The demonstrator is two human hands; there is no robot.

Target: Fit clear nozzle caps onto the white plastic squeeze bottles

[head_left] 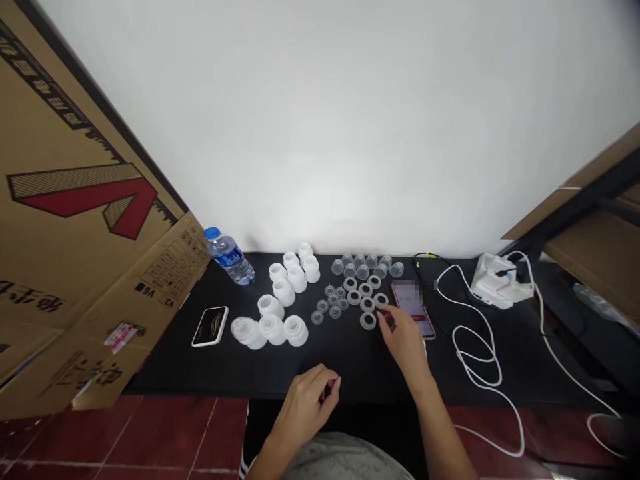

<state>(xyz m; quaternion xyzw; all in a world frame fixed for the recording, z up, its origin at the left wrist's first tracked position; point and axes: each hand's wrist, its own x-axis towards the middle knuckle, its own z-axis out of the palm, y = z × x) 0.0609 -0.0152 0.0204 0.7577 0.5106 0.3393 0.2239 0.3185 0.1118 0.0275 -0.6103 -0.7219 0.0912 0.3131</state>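
My right hand (404, 339) reaches over the black table, thumb and index finger slightly apart beside the clear rings (368, 321); nothing shows between them. Several of these flat rings lie in a loose cluster to its left. Near the table's front edge, my left hand (307, 405) is curled, thumb close to the index finger, with no object visible in it. Small clear valve-like discs (335, 312) are grouped left of the rings. Behind them stand clear dome-shaped cups (363, 272). White stepped plastic collars (283, 292) stand in rows further left, one topped by a clear piece (245, 328).
A phone (413, 310) lies just right of my right hand. White cables (485, 377) loop from a power strip (501, 280). At left are a white-edged device (211, 327), a water bottle (230, 257) and a large cardboard box (100, 220). A white wall rises behind the table.
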